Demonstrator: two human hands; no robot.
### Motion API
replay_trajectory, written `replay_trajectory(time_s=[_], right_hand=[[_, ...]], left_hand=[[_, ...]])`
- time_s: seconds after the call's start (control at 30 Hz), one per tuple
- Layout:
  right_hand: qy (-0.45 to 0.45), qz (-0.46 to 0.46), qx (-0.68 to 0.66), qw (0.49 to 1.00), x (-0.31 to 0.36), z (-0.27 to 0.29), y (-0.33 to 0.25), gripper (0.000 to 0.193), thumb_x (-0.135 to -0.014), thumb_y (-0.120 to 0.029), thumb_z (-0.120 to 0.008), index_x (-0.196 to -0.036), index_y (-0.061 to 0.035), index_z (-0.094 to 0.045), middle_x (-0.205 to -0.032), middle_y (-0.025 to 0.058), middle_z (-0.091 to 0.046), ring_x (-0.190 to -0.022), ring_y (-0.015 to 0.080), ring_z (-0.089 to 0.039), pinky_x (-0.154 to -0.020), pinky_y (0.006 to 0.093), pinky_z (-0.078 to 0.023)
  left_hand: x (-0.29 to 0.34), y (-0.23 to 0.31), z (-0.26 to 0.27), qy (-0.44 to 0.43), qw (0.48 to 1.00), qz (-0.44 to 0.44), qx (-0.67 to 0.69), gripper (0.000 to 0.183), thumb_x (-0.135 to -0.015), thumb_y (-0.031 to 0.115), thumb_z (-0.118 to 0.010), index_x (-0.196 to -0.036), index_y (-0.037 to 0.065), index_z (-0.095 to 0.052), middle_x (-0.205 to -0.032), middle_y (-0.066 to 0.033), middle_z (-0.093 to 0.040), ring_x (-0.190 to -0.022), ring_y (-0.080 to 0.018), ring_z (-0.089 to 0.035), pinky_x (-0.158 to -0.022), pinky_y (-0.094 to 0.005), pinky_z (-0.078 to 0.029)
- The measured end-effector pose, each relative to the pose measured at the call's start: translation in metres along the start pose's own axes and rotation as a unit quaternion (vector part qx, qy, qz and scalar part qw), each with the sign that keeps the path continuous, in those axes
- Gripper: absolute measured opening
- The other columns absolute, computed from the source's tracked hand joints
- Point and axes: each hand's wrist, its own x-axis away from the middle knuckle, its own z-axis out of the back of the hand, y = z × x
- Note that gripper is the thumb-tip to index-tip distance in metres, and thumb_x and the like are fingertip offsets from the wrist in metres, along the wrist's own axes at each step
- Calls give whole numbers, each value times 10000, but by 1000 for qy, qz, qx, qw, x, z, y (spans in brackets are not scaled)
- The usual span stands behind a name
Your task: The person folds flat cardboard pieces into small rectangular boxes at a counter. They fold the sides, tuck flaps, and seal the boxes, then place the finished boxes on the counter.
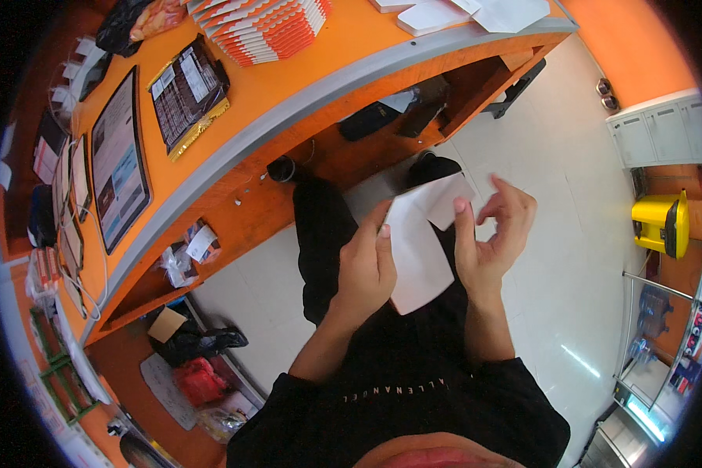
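Above my lap is a folded piece of white cardboard (421,253), its short upper flap bent to the right. My left hand (366,261) is closed on the cardboard's left edge, with the thumb on the near face. At the flap on the right, my right hand (495,234) has its thumb raised against or just beside the flap's edge; I cannot tell whether they touch. The other fingers of that hand are curved and apart from the thumb. A nested stack of orange-and-white folded cartons (261,27) stands on the orange counter (246,97) ahead.
On the counter lie a black-and-gold packet (187,93), a tablet (121,164) and more white cardboard pieces (507,14). The counter's grey edge (312,97) curves in front of my knees, over an open shelf. A yellow bin (661,224) and white lockers (667,129) stand at right.
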Motion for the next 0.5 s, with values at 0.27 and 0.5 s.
replay_trajectory(time_s=[0.27, 0.5], right_hand=[[-150, 73, -203, 965, -12, -8, -21, 226, -821, -13, -754, -1047, -5, -739, -1136, 117, -539, -1033, 217, -566, -866, 336, -479], [-213, 46, -153, 964, -18, -1, -28, 430, -775, 17, -788, -1191, -52, -706, -1288, 118, -558, -1095, 228, -623, -865, 322, -529]], left_hand=[[0, -3, -4, 51, 989, -127, -49, 329, -978, 0, -465, -1279, -102, -550, -1132, -275, -678, -1015, -369, -708, -877, -413, -558], [10, 5, 7, 55, 996, -75, 12, 280, -1047, 51, -456, -1246, -99, -583, -1023, -244, -700, -864, -251, -724, -757, -337, -549]])
